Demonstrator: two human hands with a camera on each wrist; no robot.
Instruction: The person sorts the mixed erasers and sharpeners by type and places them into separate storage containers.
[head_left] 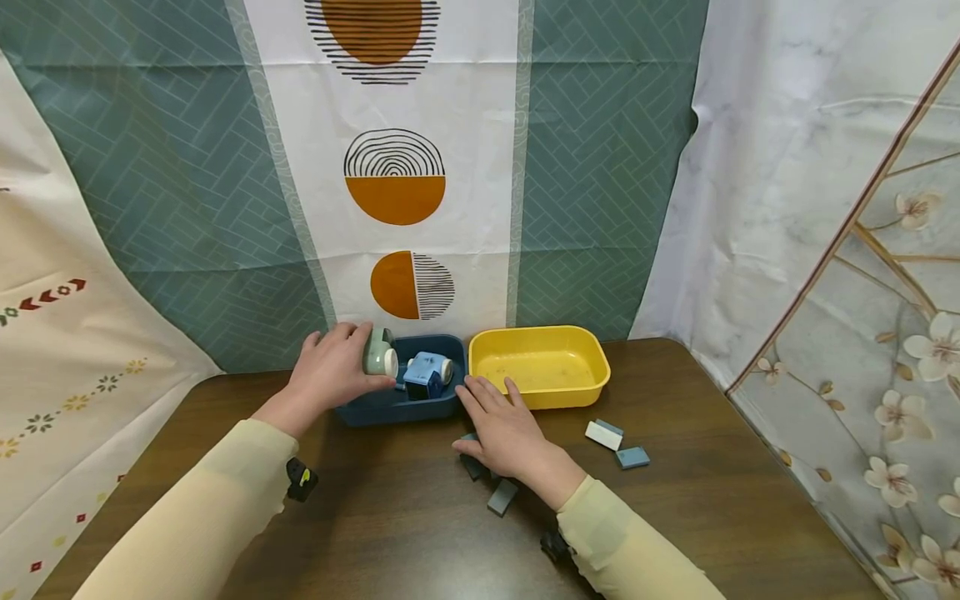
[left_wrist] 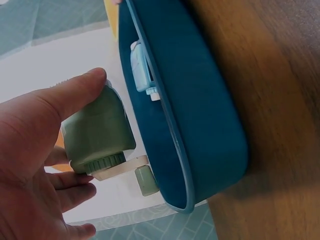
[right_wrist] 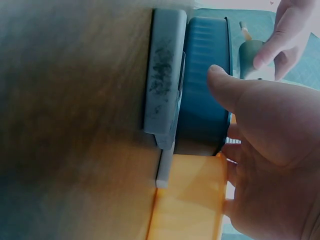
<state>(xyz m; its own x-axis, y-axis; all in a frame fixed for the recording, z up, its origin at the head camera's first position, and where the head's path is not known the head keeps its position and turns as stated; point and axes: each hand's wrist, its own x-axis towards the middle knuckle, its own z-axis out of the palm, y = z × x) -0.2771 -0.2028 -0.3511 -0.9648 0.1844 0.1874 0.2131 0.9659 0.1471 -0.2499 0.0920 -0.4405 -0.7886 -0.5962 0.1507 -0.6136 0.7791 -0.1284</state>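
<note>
My left hand [head_left: 330, 375] grips a green plastic toy [left_wrist: 100, 130] with a ribbed collar, a pale strip and a small green end piece. It is held above the left end of a dark blue bin [head_left: 397, 413]. Inside that bin lies a light and dark blue toy [head_left: 427, 373] with white round ends. My right hand [head_left: 510, 429] has its fingers extended near the gap between the blue bin and a yellow bin [head_left: 566, 398]. Beneath and beside this hand lie several grey blocks [head_left: 502, 497], partly hidden by it.
Right of my right hand, a white block [head_left: 603, 435] and a blue-grey block [head_left: 633, 457] lie on the brown wooden table [head_left: 375, 525]. Patterned cloth [head_left: 600, 167] hangs behind the bins. More cloth closes off the left and right sides.
</note>
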